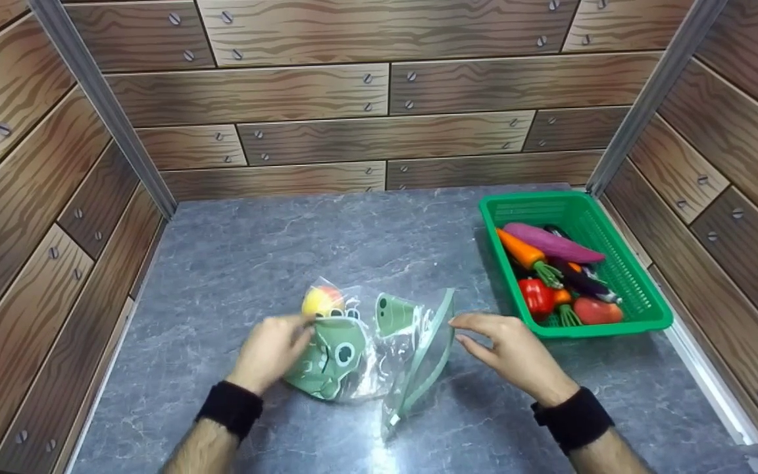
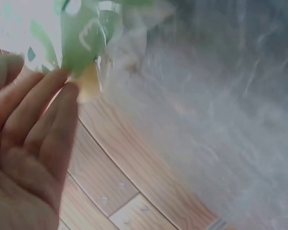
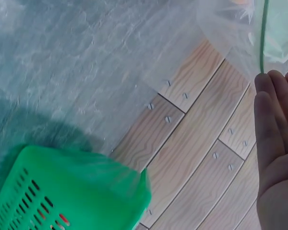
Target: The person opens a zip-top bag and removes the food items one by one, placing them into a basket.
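A clear zip bag with a green frog face [image 1: 336,355] lies on the grey tabletop between both hands. Its green zip strip [image 1: 435,336] edge is raised and parted on the right. At the bag's far left corner a yellow and red fruit [image 1: 323,301] shows with clear plastic around it. My left hand [image 1: 272,352] is at the bag's left side, fingertips at the printed face and thumb apart from them. My right hand [image 1: 510,352] touches the zip edge with nearly straight fingers [image 3: 266,115], its thumb held apart.
A green basket [image 1: 639,289] stands at the right. In it lie a carrot [image 1: 520,249], a purple sweet potato [image 1: 553,243], an eggplant [image 1: 580,280], a red bell pepper [image 1: 537,297] and a reddish fruit [image 1: 596,311]. Wood-patterned walls [image 1: 326,92] enclose the tabletop at the back and sides.
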Demonstrator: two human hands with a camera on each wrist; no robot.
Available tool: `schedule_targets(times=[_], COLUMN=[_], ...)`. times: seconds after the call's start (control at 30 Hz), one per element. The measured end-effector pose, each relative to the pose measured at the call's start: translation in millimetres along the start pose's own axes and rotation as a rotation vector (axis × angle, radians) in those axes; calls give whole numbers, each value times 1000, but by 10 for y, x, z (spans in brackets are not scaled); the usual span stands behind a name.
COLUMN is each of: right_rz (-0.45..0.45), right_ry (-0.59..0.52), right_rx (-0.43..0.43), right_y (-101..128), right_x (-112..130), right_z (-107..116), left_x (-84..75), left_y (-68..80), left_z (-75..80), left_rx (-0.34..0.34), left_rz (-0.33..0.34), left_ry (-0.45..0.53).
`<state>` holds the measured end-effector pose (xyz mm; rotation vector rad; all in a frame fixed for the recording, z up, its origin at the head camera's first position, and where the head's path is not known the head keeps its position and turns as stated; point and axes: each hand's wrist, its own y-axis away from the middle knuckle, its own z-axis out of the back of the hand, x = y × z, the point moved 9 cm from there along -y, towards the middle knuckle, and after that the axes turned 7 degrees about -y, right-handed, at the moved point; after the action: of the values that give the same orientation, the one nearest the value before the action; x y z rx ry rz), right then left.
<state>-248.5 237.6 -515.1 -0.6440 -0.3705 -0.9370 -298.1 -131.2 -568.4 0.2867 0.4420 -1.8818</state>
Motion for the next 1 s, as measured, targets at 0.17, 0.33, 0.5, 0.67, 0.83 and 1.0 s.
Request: schedule_targets(times=[0.17, 0.33, 0.5, 0.67, 0.83, 1.0], right_rz=[95, 217, 294, 269, 223, 186], right_ry=[31, 81, 93, 84, 83, 75], right_rx=[-36, -125, -177, -100, 5, 57], right_y=[-15, -18, 4, -20, -73, -151], right_x=[117, 283, 381, 362, 316, 269], right_z=[-76, -67, -54, -204, -404, -521], left_x=[72, 95, 139, 179, 196, 229], left_y=[-220, -376, -418, -399, -400, -416], left_z=[186, 63, -42, -48, -5, -3], left_rx=[-87, 28, 65, 22, -64, -101], left_rz=[51, 34, 23, 20, 23, 57], left_ry=[16, -9, -11, -6, 0, 28])
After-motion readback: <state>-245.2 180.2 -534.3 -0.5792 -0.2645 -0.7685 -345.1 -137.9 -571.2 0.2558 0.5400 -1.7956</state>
